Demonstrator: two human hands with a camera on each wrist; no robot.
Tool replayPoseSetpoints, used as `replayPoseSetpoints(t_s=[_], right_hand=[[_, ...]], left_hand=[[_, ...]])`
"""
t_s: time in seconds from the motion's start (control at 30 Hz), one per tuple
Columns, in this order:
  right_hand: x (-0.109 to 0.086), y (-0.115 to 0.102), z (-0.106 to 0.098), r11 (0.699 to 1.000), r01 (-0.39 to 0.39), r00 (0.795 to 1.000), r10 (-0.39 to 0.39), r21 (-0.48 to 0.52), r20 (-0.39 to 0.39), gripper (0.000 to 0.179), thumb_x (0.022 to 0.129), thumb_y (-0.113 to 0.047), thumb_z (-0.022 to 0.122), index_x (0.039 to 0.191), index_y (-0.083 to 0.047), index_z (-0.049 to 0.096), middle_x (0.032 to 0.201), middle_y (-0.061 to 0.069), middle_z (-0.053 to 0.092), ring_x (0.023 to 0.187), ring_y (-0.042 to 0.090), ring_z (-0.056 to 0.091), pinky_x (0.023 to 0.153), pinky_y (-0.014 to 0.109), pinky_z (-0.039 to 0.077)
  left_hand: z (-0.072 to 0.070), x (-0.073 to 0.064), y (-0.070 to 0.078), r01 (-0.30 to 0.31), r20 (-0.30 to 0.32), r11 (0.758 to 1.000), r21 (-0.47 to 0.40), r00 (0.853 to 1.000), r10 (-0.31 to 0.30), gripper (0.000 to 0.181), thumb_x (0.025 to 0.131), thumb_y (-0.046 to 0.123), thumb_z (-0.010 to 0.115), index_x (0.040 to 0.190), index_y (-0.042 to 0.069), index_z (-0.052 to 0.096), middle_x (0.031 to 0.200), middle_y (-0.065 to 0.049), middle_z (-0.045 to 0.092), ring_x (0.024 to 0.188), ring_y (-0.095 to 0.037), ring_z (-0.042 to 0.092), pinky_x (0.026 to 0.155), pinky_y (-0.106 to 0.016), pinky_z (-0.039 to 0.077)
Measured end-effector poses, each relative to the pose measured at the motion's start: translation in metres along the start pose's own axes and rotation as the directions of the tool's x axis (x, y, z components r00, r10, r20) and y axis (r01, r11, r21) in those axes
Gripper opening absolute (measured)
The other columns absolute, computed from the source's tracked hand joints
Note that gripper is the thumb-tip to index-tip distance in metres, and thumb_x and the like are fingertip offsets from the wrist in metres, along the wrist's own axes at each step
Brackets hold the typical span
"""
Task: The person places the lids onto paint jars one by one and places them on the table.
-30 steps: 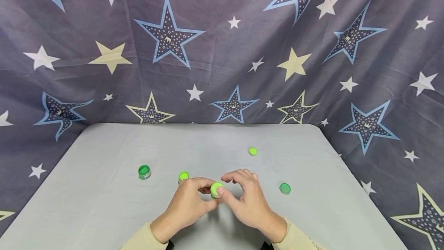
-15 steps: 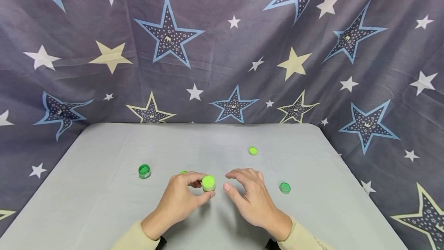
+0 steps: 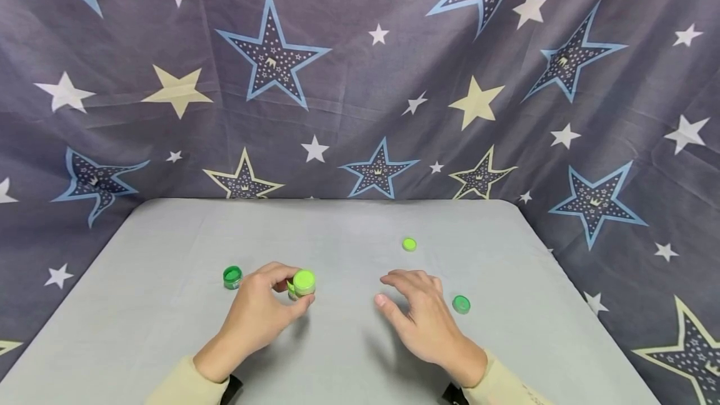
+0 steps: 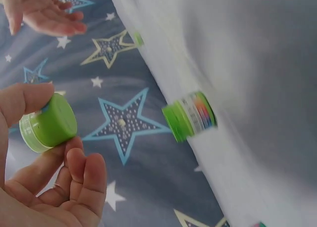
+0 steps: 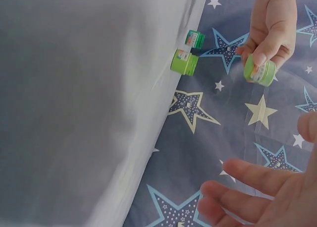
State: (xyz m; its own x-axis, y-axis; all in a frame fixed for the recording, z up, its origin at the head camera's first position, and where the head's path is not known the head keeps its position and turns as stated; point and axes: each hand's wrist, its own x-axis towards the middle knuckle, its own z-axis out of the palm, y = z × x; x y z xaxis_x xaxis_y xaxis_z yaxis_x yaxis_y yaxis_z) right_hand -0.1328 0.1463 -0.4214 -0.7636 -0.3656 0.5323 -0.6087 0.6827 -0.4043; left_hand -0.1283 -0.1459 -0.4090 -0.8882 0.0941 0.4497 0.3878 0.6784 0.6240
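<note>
My left hand (image 3: 259, 312) pinches a small light-green paint jar (image 3: 304, 281), capped with a lid, between thumb and fingers. It is held up above the table, overlapping a second light-green jar (image 4: 190, 117) that stands lidless on the surface. In the right wrist view the held jar (image 5: 260, 71) shows its printed label and paler lid. My right hand (image 3: 422, 317) is over the table to the right, fingers apart and holding nothing. Left of my left hand sits an uncapped dark-green jar (image 3: 232, 277).
A light-green lid (image 3: 409, 244) lies farther back on the grey-covered table (image 3: 349, 224). Right of my right hand lies a dark-green lid (image 3: 461, 304). A star-patterned cloth (image 3: 349, 80) hangs behind the table.
The right hand has let go of the capped jar and drawn back rightward. My left hand has carried the jar left and farther from me, over the open light-green jar.
</note>
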Motion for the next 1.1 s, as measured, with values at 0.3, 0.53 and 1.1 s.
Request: replayPoseSetpoints(t_s=[0.3,0.53,1.1], right_hand=[[-0.003,0.011,-0.009,0.998,-0.03,0.999,0.031,-0.049,0.027,0.038,0.101,-0.04,0.063,0.121,-0.01,0.073,0.128,0.006,0.068,0.119,0.024,0.06,0.095,0.046,0.038],[-0.006,0.02,-0.016,0.991,-0.04,0.998,0.047,-0.129,0.052,0.045,0.1,-0.045,0.062,0.127,-0.01,0.07,0.136,0.012,0.065,0.125,0.03,0.057,0.103,0.051,0.037],[-0.014,0.043,-0.029,0.966,-0.105,0.986,0.133,-0.234,0.106,0.059,0.1,-0.054,0.058,0.137,-0.009,0.064,0.148,0.017,0.054,0.136,0.04,0.047,0.11,0.058,0.03]], left_hand=[[-0.023,0.004,-0.018,0.017,-0.055,0.995,0.094,0.998,-0.012,0.031,0.072,0.011,0.092,0.1,0.014,0.079,0.089,0.005,0.069,0.077,-0.013,0.063,0.072,-0.036,0.053],[-0.039,0.007,-0.036,0.041,-0.087,0.988,0.15,0.996,-0.028,0.029,0.072,0.014,0.091,0.098,0.011,0.077,0.082,0.004,0.063,0.073,-0.017,0.057,0.065,-0.03,0.047],[-0.075,0.02,-0.068,0.154,-0.155,0.959,0.239,0.981,-0.119,0.033,0.077,0.022,0.089,0.103,0.005,0.077,0.086,-0.007,0.07,0.077,-0.024,0.063,0.064,-0.036,0.044]])
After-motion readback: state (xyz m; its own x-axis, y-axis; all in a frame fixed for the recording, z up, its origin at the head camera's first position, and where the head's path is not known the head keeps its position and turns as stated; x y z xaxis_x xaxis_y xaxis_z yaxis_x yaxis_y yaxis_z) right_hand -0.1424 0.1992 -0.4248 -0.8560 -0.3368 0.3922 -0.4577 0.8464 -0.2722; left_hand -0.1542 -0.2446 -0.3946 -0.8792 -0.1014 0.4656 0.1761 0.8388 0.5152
